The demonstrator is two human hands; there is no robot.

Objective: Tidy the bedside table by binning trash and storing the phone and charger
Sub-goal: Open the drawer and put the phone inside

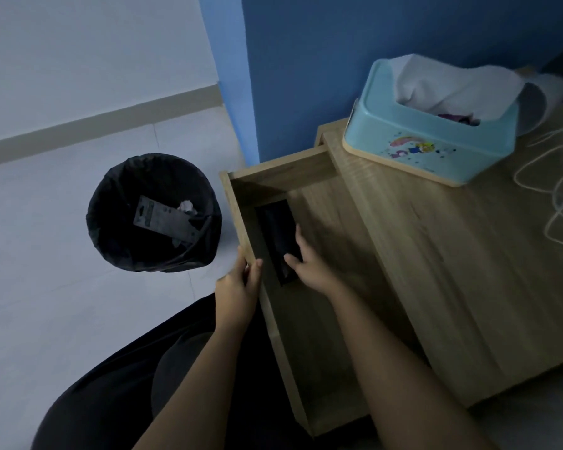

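Here, a dark phone (275, 237) lies flat on the floor of an open wooden drawer (319, 203), close to the drawer's front panel, in a dimly lit room. The person's right hand (306, 259) reaches down into the drawer with its fingers on the phone's near end, thumb at one edge and a finger along the other; whether they grip it or merely rest on it cannot be told. The left hand (238, 284) grasps the top edge of the drawer's front panel, fingers curled over the wood.

The drawer stands pulled out from a light wood bedside table (436, 271). On the tabletop sits a pale blue tissue box (436, 144) with a cartoon print on its side and white tissue spilling from its top. A white charger cable (556, 183) lies in loose loops at the table's right edge.

On the pale tiled floor, just beside the drawer front, stands a round bin (153, 212) lined with a black bag, holding a flat grey card package (163, 219) and a crumpled white scrap (186, 206). A blue wall (306, 60) rises behind the table.
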